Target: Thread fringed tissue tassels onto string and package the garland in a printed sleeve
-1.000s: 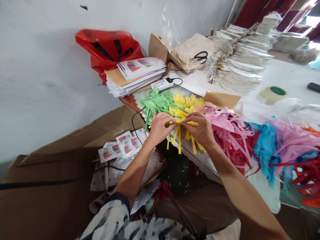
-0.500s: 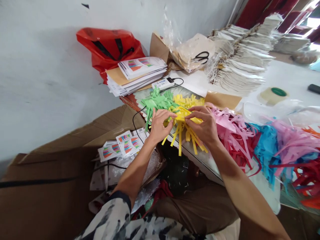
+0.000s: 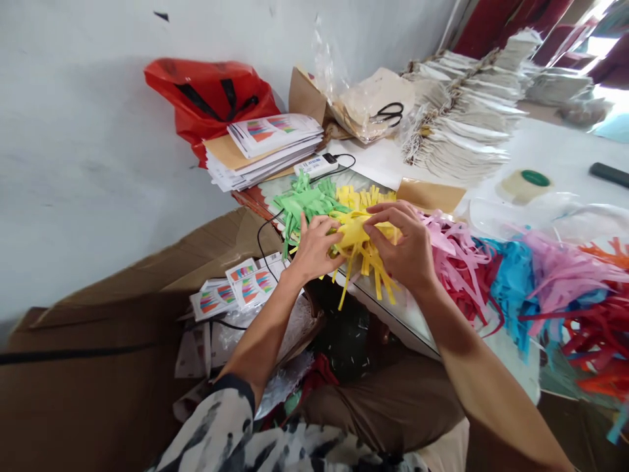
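Between my hands is a yellow paper tassel [image 3: 354,231], its cut strips hanging over the table's front edge. My left hand [image 3: 317,248] has its fingers closed on the tassel's left side. On the other side my right hand [image 3: 401,242] pinches the yellow paper between thumb and fingers. A green paper tassel [image 3: 307,200] lies just beyond my left hand. Behind the held one, more yellow fringe [image 3: 366,195] rests on the table. Pink fringe [image 3: 447,239] lies to the right of my right hand.
Blue fringe [image 3: 514,269] and red strips [image 3: 590,334] spread along the right. Printed sheets [image 3: 275,134] are stacked by a red bag [image 3: 211,92]. Scissors [image 3: 390,113] lie on brown paper at the back. Tape [image 3: 528,183] sits at right; a cardboard box [image 3: 122,308] stands low left.
My left hand has turned and moved further around the yellow tassel's left side. The tassel has tilted, with its flat yellow part facing up more. The whole view has shifted slightly.
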A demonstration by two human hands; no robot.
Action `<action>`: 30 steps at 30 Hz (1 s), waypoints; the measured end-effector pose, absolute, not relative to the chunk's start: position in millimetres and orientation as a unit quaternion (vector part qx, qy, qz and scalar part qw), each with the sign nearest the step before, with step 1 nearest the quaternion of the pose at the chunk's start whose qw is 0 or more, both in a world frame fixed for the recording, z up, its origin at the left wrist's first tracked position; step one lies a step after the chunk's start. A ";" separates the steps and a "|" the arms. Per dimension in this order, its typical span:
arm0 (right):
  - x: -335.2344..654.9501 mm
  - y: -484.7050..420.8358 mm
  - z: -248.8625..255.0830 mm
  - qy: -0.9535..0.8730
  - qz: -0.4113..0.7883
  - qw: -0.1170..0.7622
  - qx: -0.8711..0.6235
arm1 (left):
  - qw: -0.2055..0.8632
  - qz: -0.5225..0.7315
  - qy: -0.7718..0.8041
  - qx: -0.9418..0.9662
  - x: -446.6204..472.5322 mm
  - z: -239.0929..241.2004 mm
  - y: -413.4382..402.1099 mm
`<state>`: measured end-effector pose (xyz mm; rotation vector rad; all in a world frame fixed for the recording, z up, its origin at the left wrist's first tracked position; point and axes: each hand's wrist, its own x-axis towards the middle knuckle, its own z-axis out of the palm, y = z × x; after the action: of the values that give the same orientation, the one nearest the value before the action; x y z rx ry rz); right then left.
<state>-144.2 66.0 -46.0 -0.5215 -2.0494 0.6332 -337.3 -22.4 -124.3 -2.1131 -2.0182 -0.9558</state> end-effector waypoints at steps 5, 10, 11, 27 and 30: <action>-135.0 65.1 -22.1 -0.768 0.327 0.512 -0.204 | 0.034 -0.282 -0.669 -0.687 -337.8 -123.2 -22.8; -114.4 80.1 -10.1 -0.718 0.367 0.551 -0.215 | -0.008 -0.316 -0.648 -0.693 -343.7 -114.1 -28.5; -107.7 85.2 -8.0 -0.697 0.384 0.567 -0.210 | -0.020 -0.327 -0.640 -0.695 -346.1 -109.5 -30.6; -10.4 79.9 56.6 -0.532 0.343 0.760 -0.148 | 0.081 -0.584 -0.384 -0.711 -225.3 55.8 -3.4; 9.8 69.9 63.5 -0.557 0.293 0.764 -0.143 | 0.080 -0.579 -0.360 -0.727 -186.8 70.9 14.9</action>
<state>9.8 69.9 63.5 -0.3104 -1.2119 0.6360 -186.8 14.9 70.9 -2.1737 -1.0771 -1.7330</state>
